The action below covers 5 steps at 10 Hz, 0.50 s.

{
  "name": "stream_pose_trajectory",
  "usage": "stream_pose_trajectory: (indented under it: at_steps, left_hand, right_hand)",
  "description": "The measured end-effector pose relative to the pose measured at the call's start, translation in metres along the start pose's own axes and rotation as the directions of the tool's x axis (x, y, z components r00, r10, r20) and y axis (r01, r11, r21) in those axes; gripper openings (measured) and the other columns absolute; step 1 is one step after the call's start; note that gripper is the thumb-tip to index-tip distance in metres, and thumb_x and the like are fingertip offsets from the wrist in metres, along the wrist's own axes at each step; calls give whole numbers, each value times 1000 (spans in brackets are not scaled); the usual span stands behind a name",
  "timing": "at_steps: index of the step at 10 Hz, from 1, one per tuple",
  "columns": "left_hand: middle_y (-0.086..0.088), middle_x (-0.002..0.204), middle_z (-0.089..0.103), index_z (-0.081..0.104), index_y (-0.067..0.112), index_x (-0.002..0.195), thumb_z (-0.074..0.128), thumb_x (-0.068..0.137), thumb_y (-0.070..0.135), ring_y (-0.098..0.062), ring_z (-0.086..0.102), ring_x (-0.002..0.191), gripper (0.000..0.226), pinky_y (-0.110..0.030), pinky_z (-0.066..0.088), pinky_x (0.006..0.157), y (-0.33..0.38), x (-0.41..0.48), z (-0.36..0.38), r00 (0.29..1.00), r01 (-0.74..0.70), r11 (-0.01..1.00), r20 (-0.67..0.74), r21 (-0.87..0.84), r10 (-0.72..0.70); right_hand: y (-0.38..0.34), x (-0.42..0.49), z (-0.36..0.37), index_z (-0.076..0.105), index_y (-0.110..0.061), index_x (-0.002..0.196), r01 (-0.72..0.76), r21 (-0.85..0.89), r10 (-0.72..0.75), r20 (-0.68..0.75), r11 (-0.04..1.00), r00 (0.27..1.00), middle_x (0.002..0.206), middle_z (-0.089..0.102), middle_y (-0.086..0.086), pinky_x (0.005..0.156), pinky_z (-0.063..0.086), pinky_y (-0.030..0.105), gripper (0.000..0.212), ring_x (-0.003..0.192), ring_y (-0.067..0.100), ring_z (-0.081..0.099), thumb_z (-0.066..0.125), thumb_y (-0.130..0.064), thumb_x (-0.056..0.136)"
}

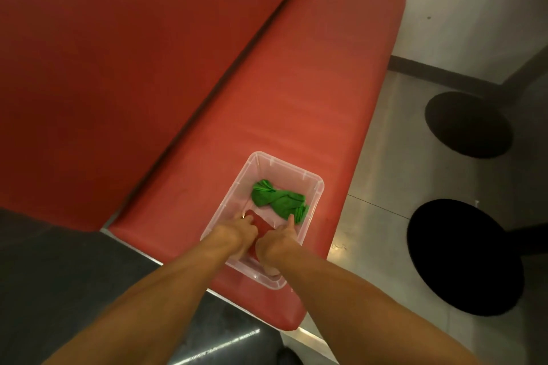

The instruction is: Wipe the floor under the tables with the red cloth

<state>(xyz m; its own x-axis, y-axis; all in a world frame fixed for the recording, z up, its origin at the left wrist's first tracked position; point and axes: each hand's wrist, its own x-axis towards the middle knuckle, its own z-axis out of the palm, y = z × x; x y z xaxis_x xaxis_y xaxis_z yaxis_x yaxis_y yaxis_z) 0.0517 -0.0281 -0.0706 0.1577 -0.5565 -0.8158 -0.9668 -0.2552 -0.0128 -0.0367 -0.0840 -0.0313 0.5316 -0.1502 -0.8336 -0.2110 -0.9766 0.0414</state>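
Left hand [237, 235], right hand [278, 243] flank red cloth [263, 227] (in tub [318, 187]).

Clear plastic bin [319, 187] w/ glossy rim — red cloth [264, 227] matt.

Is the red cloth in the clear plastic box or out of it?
In. The red cloth lies on the bottom of the clear plastic box, beside the green cloth.

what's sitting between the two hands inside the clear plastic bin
In the head view, a flat red cloth lies between the left hand and the right hand, both touching it.
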Motion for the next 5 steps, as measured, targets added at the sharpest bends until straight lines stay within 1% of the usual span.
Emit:
stream_pose_trajectory:
  at_steps: [1, 2, 3, 4, 5]
  left_hand:
    - [-13, 144, 42, 55, 12, 130, 48, 98, 42, -30, 25, 139, 45, -36, 14, 115, 0, -2, 1, 994, 4, 1000, 106, 1, -4]
    - [-14, 143, 47, 57, 14, 129, 52, 95, 44, -29, 37, 135, 46, -39, 29, 115, 2, -6, 1, 999, 25, 987, 49, -157, -17]
    - [-10, 121, 63, 64, 13, 113, 52, 91, 19, -28, 60, 109, 26, -37, 49, 94, 7, -19, -11, 997, 14, 952, -66, -305, -35]
    - [-5, 112, 67, 66, 23, 99, 47, 81, 15, -26, 63, 101, 28, -38, 52, 90, 15, -36, -32, 986, -36, 915, -166, -402, -34]
    - [-3, 116, 65, 66, 22, 108, 44, 77, 16, -26, 63, 100, 38, -37, 54, 82, 23, -51, -63, 965, -14, 919, -246, -394, -90]
  right_hand:
    - [5, -5, 0, 44, -18, 142, 22, -81, -21, 14, 996, 1000, 150, 42, 7, 113, -8, 65, 48, 146, 39, 17, 44, -37, 98]
    - [10, -11, 9, 63, -18, 114, 42, 9, -41, -155, 999, 987, 121, 63, 6, 113, -7, 66, 28, 132, 39, 41, 55, -35, 92]
    - [24, -30, 16, 67, -22, 110, 152, 135, -90, -384, 979, 919, 109, 65, 2, 115, -1, 64, 24, 116, 31, 52, 57, -28, 88]
    - [52, -62, 18, 66, -28, 115, 271, 254, -91, -552, 929, 829, 112, 64, 1, 114, 19, 49, 34, 110, 28, 54, 53, -16, 85]
    - [85, -90, 19, 70, -26, 105, 305, 444, 44, -622, 842, 782, 105, 69, 1, 100, 40, 36, 34, 100, 27, 60, 48, -13, 82]
